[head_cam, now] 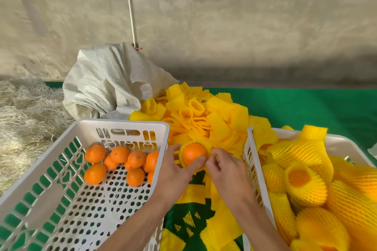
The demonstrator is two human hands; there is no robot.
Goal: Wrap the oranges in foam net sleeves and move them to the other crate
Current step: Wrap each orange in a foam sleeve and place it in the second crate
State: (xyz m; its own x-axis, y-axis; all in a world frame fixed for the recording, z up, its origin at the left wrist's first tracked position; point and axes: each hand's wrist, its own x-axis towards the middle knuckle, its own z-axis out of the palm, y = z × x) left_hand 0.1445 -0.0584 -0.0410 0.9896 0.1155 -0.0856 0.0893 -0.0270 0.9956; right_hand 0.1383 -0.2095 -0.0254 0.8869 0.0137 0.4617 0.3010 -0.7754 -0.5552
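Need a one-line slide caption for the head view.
Left hand and right hand pull a yellow foam net sleeve over a round orange between two white plastic crates.

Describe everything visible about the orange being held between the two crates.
The orange is round, smooth and bright, its bare face turned toward the camera. A yellow foam net sleeve rings its far side and edges, only partly pulled on. The left hand grips it from below, thumb pressed on its lower front; the right hand pinches the sleeve's edge at its right. It is held above the green cloth, in front of the pile of loose sleeves.
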